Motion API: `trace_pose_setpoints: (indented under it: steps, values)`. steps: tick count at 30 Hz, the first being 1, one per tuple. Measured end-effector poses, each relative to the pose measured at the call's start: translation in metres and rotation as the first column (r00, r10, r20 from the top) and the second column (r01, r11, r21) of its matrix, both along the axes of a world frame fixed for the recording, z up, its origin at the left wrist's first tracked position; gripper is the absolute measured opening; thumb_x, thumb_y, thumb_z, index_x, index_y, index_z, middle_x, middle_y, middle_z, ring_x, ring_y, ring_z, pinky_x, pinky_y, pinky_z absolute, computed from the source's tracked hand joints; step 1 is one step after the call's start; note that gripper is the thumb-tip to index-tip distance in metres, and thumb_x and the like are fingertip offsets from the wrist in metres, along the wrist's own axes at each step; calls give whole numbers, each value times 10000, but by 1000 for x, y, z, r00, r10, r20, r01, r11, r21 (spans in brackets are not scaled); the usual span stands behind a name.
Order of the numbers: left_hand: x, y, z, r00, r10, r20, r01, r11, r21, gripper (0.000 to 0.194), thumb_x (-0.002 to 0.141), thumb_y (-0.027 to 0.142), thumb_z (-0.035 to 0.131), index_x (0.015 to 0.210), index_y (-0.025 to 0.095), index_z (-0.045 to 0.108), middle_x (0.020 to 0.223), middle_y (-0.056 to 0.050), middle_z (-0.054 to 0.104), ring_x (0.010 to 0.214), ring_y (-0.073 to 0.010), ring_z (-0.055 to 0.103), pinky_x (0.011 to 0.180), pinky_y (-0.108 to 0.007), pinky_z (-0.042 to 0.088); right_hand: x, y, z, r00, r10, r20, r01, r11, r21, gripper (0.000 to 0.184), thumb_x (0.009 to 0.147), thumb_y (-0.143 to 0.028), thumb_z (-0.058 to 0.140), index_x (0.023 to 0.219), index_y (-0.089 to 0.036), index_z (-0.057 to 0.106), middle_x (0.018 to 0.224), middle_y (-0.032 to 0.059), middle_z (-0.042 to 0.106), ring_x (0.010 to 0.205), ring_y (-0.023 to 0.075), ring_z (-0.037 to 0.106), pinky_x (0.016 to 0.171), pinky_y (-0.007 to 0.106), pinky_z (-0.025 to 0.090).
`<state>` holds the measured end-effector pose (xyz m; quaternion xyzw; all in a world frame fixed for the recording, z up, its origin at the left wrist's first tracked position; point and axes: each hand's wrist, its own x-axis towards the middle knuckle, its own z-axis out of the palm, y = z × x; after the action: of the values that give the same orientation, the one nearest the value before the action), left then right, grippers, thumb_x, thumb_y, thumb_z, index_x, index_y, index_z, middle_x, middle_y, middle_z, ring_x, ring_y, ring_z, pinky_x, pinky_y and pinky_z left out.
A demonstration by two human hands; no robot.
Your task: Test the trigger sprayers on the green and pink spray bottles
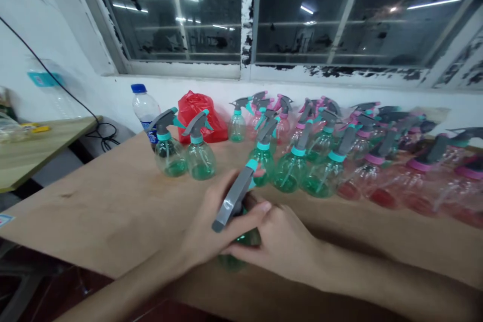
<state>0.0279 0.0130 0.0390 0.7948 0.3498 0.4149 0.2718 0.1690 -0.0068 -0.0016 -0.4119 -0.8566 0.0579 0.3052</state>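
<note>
Close in front of me is a green spray bottle [236,195] with a grey spray head and a turquoise nozzle tip pointing away. My left hand [211,224] is closed around its neck, just under the spray head. Lower down, my right hand [285,241] grips the clear green body, its thumb close to my left fingers. Fingers cover most of the bottle, so the collar and trigger are largely hidden. Just beyond, two green spray bottles [201,159] stand to the left, and another green spray bottle [262,156] stands behind the held one.
Several pink-collared spray bottles [385,181] and green ones crowd the right side of the wooden table [101,201]. A red plastic bag [199,110] and a blue-capped water bottle [145,108] stand near the wall. A second table [49,148] is at left, with a black cable [75,93] beside it.
</note>
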Motion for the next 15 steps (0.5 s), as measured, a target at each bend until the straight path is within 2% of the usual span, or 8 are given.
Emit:
trace_pose_setpoints:
  steps: [4, 7, 11, 13, 15]
  values:
    - [32, -7, -12, 998, -46, 46, 47, 999, -25, 298, 810, 209, 559, 1106, 232, 534, 915, 0, 662, 860, -179, 634, 698, -285, 532, 28, -11, -9, 989, -138, 62, 124, 973, 195, 628, 766, -674, 449, 942, -94, 612, 771, 116, 668, 608, 254, 654, 483, 337, 488]
    - [54, -4, -15, 999, -27, 34, 27, 1000, -16, 282, 812, 163, 527, 1087, 214, 556, 995, -16, 657, 935, -185, 622, 817, -319, 506, 49, -12, -13, 980, -188, 68, 164, 950, 267, 691, 770, -703, 396, 952, -72, 610, 817, 148, 671, 647, 250, 661, 504, 334, 504]
    - [82, 6, -13, 997, -71, -5, 71, 996, -63, 258, 823, 173, 500, 1064, 204, 586, 1046, -35, 649, 989, -199, 595, 911, -355, 451, 84, -11, -18, 975, -199, 97, 174, 960, 220, 723, 771, -704, 385, 1077, -73, 561, 985, 180, 653, 839, 283, 658, 585, 357, 544]
    - [94, 13, -15, 992, -129, 5, 129, 989, -77, 265, 828, 195, 489, 1075, 208, 584, 1017, -34, 653, 907, -185, 608, 881, -347, 461, 106, -11, -24, 976, -185, 119, 167, 975, 146, 716, 781, -684, 398, 1129, -73, 532, 1066, 187, 630, 907, 291, 644, 634, 377, 557]
    - [104, 21, -17, 988, -152, 10, 152, 985, -77, 277, 822, 202, 488, 1081, 223, 585, 936, -19, 654, 797, -168, 606, 815, -330, 477, 130, -11, -33, 978, -151, 146, 144, 988, 59, 676, 810, -639, 408, 1183, -83, 500, 1149, 181, 597, 1007, 286, 609, 752, 402, 549]
